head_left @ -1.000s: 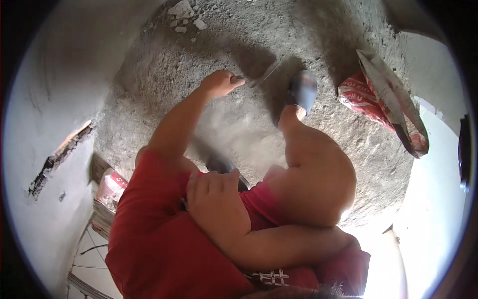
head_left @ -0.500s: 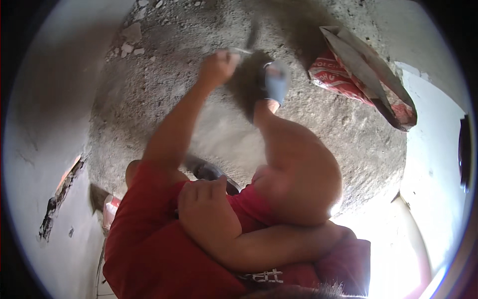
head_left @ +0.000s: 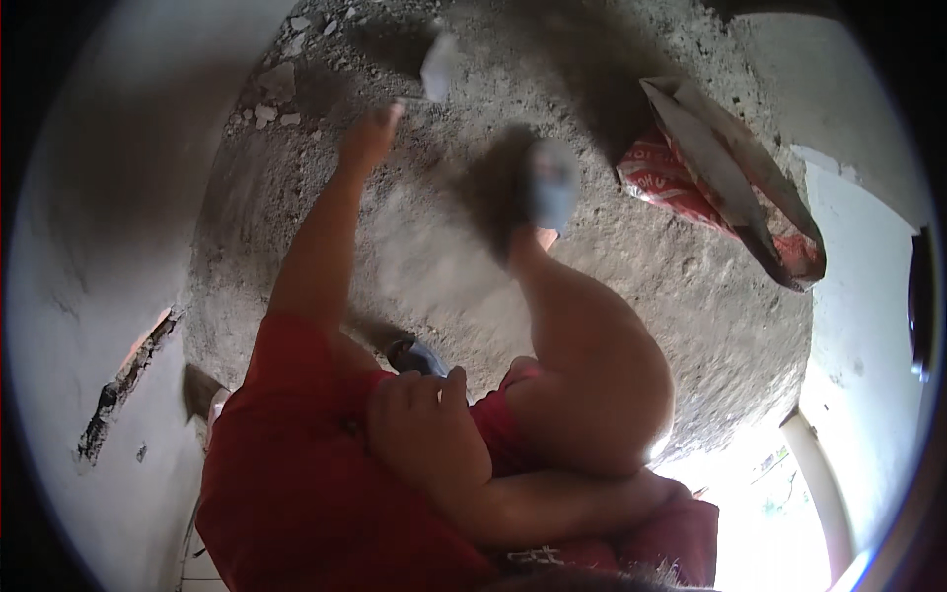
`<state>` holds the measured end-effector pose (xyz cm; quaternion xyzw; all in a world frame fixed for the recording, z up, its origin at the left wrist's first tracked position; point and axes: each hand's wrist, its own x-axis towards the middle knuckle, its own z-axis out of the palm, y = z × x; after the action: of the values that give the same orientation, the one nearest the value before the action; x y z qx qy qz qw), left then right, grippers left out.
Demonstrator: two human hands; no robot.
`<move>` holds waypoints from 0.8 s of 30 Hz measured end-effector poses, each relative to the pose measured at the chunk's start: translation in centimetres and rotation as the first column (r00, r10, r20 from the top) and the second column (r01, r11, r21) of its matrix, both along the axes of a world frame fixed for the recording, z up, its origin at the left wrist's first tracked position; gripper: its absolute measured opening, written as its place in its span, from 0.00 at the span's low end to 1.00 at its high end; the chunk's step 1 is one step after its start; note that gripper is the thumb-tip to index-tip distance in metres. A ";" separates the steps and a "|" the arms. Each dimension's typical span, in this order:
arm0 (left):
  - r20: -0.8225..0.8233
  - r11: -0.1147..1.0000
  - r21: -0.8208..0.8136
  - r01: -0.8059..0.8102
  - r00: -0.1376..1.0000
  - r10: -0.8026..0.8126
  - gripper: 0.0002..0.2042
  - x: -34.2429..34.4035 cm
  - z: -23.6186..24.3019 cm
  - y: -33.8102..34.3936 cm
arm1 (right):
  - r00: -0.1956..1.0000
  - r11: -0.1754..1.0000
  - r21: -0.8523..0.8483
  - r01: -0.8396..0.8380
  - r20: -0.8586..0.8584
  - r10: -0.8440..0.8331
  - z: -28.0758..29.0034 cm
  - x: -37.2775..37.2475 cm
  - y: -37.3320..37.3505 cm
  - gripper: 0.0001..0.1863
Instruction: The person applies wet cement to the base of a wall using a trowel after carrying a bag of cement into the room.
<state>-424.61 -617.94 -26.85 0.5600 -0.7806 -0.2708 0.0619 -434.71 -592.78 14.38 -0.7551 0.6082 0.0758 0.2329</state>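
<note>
My left hand (head_left: 369, 138) is stretched far forward over the rough grey floor (head_left: 404, 237), closed round the handle of a small trowel (head_left: 439, 69). The pale trowel blade is smeared by motion and sits close to the ground near loose rubble. My right arm is folded across my bent right leg (head_left: 602, 345). My right hand (head_left: 429, 429) lies against my left leg, fingers loosely bent and slightly apart, with nothing visible in it.
A red and white sack (head_left: 681, 187) lies with its mouth gaping at the right. Broken chips (head_left: 278, 84) litter the far left. A cracked wall (head_left: 128, 385) borders the left side, a white wall (head_left: 863, 326) the right. My sandalled foot (head_left: 550, 187) is ahead.
My left hand has swung left with the trowel, whose blade now shows at the far left of centre. My right hand stays on my leg. The view has shifted slightly.
</note>
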 end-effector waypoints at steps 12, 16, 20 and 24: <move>-0.101 0.945 0.259 0.200 0.979 -0.179 0.26 -12.3 4.8 4.3 | 0.986 0.999 0.009 -0.044 -0.160 0.045 -1.2 1.9 2.1 0.10; 0.017 0.998 0.054 -0.035 0.999 0.034 0.27 -0.2 3.0 -1.1 | 0.999 0.986 0.164 0.029 0.040 -0.036 -0.2 1.3 2.6 0.11; 0.069 0.995 -0.022 0.098 0.993 -0.096 0.26 -2.5 7.9 3.7 | 0.999 0.997 0.079 -0.003 0.032 0.001 0.0 2.0 2.6 0.11; -0.074 0.905 0.286 0.316 0.949 -0.307 0.27 -13.4 7.7 11.3 | 0.997 0.996 0.067 -0.061 -0.045 0.064 -0.3 2.5 3.1 0.09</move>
<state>-438.05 -606.62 -19.14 0.4274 -0.8100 -0.3977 -0.0553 -432.17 -589.64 14.08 -0.7636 0.5869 0.1209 0.2406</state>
